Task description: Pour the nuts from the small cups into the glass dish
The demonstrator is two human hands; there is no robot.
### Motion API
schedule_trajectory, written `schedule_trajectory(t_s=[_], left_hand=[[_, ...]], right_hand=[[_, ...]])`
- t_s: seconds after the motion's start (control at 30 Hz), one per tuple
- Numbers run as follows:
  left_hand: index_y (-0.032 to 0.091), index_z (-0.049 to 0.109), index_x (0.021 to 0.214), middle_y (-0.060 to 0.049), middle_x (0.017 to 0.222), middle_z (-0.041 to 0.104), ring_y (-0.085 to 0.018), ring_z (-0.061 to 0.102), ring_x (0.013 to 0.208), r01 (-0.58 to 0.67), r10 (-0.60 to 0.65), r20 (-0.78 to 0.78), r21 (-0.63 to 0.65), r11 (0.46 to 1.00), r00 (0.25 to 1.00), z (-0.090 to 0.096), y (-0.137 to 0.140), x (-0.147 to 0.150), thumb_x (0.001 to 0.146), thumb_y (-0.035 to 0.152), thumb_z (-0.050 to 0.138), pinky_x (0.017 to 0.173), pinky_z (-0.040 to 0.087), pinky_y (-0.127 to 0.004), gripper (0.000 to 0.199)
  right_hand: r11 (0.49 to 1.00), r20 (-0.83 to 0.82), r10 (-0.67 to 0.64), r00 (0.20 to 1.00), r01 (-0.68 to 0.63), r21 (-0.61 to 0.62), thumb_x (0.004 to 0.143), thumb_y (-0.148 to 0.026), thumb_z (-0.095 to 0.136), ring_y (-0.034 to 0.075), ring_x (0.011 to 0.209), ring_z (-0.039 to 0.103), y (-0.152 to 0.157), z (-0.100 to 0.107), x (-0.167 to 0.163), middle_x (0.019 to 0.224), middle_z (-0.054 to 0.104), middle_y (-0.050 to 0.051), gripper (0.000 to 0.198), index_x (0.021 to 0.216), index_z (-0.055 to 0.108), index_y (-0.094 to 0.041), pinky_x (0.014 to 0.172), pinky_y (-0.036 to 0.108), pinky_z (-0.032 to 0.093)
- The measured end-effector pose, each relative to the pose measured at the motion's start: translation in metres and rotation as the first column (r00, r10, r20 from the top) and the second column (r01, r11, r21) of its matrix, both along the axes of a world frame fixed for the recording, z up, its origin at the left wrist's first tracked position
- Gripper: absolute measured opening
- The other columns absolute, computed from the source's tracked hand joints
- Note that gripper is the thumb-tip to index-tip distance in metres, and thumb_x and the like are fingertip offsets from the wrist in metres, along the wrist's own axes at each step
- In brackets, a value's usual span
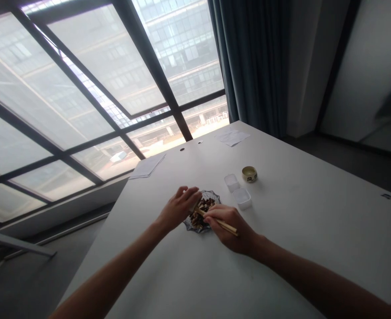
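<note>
Currently right hand (pixel 230 228) pinches wooden chopsticks (pixel 217 220), tips in glass dish (pixel 189 225) of dark nuts (pixel 202 209) between hands. Left hand (pixel 178 207) curls on dish rim. Two clear plastic cups (pixel 238 190) just beyond right hand.

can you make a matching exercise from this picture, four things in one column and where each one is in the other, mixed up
Things:
1. chopsticks
2. glass dish of dark pieces
3. round yellow tin
4. sheet of paper

Places:
A. at the far edge of the table, near the curtain
B. held in the right hand, tips in the dish
C. beyond the two clear plastic cups, standing alone
D. under the left hand, between both hands

Pairs: 1-B, 2-D, 3-C, 4-A
</note>
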State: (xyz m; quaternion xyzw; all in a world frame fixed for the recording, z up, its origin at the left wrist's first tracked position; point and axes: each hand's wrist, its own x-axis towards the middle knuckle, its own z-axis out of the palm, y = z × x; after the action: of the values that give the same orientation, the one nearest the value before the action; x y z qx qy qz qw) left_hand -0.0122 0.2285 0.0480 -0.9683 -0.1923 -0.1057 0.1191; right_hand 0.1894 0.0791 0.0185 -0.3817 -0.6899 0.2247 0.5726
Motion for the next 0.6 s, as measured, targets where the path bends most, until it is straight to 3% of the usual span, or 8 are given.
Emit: schedule_trajectory(t_s=[0.17,0.3,0.6], left_hand=[[0.025,0.052,0.132,-0.010,0.126,0.060,-0.029,0.052,0.110,-0.067,0.067,-0.023,0.025,0.997,0.997,0.007,-0.006,0.010,0.087,0.010,0.058,0.088,0.055,-0.042,0.048],[0.026,0.052,0.130,-0.011,0.122,0.059,-0.030,0.052,0.108,-0.113,0.114,-0.014,0.026,0.993,0.993,0.012,-0.008,0.014,0.085,0.010,0.058,0.083,0.056,-0.042,0.048],[0.027,0.054,0.128,-0.009,0.124,0.061,-0.030,0.055,0.110,-0.126,0.139,0.108,-0.120,0.985,0.984,0.015,-0.006,0.011,0.078,0.014,0.068,0.094,0.052,-0.047,0.053]], right_hand=[[0.998,0.009,-0.064,0.998,0.064,-0.023,0.097,-0.012,0.051,0.019,0.082,0.062,0.003,-0.005,0.000,0.091,0.066,0.006,0.021,0.083,0.065,-0.019,0.076,0.031,0.049],[1.000,-0.023,-0.028,0.999,0.028,0.002,0.096,-0.011,0.052,0.019,0.085,0.063,0.005,-0.007,-0.001,0.093,0.067,0.007,0.019,0.088,0.067,-0.019,0.078,0.032,0.050],[0.986,-0.050,-0.165,0.985,0.164,-0.012,0.095,-0.011,0.052,0.020,0.081,0.064,-0.008,0.003,0.003,0.087,0.067,0.006,0.018,0.089,0.067,-0.019,0.076,0.032,0.051]])
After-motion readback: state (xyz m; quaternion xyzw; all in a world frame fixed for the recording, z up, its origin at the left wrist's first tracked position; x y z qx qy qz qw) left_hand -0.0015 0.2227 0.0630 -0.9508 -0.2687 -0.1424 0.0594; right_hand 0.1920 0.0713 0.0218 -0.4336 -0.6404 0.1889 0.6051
